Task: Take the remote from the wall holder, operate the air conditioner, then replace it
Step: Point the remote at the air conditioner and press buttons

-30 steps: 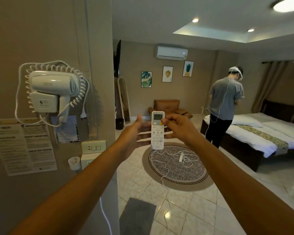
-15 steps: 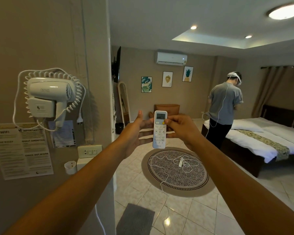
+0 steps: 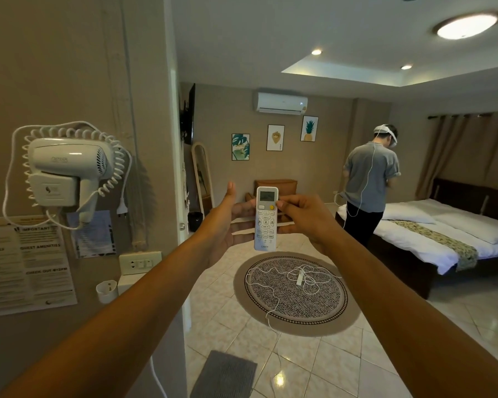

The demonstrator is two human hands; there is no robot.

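Note:
I hold a white remote upright at arm's length, its screen and buttons facing me. My right hand grips its right edge, the thumb tip beside the yellow button. My left hand cradles it from behind with the fingers spread under it and the thumb raised. The white air conditioner hangs high on the far wall, straight above the remote. A small white holder is on the left wall below a socket; nothing shows in it.
A hair dryer with a coiled cord and paper notices hang on the left wall. A person stands by the bed at right. A round rug with a loose white cable lies on the tiled floor.
My view has tilted upward, so the room sits lower in frame. Both hands keep the remote raised toward the far wall. The yellow button now shows beside my right thumb.

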